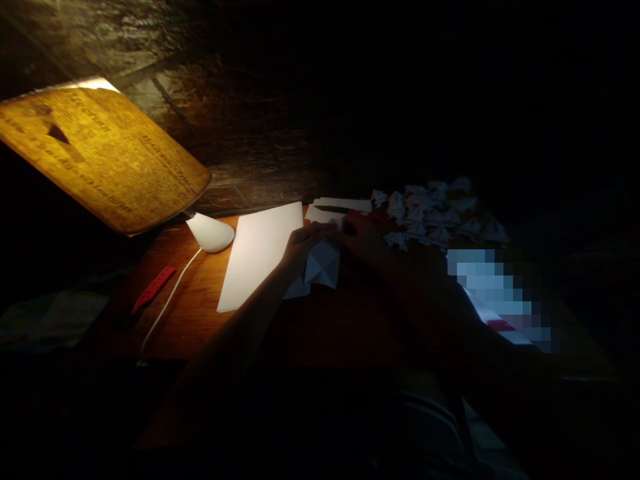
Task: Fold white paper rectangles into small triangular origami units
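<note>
A creased piece of white folded paper (323, 263) hangs below my hands, with diagonal fold lines meeting near its middle. My left hand (306, 239) grips its top edge from the left, fingers closed. From the right, my right hand (364, 237) is closed at the same top edge, mostly in shadow. Some of the paper between the fingers is hidden. Just left of the hands lies a stack of white paper sheets (263, 250), partly covered by my left forearm. Farther right sits a pile of small folded paper pieces (430, 217).
A lamp with a print-covered shade (105, 160) and white base (213, 235) lights the left side of the wooden table (195, 293). Its cord (167, 307) runs forward past a red-handled tool (155, 287). A bright blurred-out panel (493, 293) is at right.
</note>
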A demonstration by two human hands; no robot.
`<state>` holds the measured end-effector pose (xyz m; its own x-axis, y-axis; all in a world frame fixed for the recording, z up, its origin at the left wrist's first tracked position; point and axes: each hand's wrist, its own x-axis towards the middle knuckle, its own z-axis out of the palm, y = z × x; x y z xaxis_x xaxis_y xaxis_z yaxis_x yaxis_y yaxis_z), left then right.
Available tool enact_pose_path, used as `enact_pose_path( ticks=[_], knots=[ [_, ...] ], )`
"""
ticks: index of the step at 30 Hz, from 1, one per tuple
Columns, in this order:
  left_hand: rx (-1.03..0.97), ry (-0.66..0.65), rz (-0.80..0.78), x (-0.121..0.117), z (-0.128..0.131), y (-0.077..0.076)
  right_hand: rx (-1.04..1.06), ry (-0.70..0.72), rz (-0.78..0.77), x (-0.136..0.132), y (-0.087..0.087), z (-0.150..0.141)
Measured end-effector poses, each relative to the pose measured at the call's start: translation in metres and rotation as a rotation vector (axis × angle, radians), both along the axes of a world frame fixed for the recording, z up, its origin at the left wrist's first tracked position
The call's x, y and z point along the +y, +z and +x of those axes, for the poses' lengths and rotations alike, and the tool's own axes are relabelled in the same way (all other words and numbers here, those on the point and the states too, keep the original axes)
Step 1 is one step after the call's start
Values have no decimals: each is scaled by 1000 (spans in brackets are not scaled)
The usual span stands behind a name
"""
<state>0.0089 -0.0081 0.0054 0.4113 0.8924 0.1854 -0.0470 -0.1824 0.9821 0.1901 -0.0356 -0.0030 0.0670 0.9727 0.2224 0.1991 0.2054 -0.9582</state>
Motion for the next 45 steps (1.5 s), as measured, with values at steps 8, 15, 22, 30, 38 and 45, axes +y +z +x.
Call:
enact_pose_path(
  ticks=[8, 15, 22, 30, 38, 45],
  knots=[
    [-74, 21, 7, -2, 2, 3, 25, 11, 41, 1, -2, 0],
    [-49, -3, 7, 1, 2, -2, 43, 31, 7, 0, 0, 0],
    [-11, -36, 41, -2, 2, 2, -7, -12, 62, -2, 1, -2],
    [-45, -53, 69, -2, 2, 0, 25, 59, 45, -1, -1, 0],
    [-47, 30, -20, 2, 5, -5, 34, 14, 58, 0, -2, -1],
    [-206, 130, -121, 11, 4, -9, 40, 7, 42, -2, 1, -3]
  ],
)
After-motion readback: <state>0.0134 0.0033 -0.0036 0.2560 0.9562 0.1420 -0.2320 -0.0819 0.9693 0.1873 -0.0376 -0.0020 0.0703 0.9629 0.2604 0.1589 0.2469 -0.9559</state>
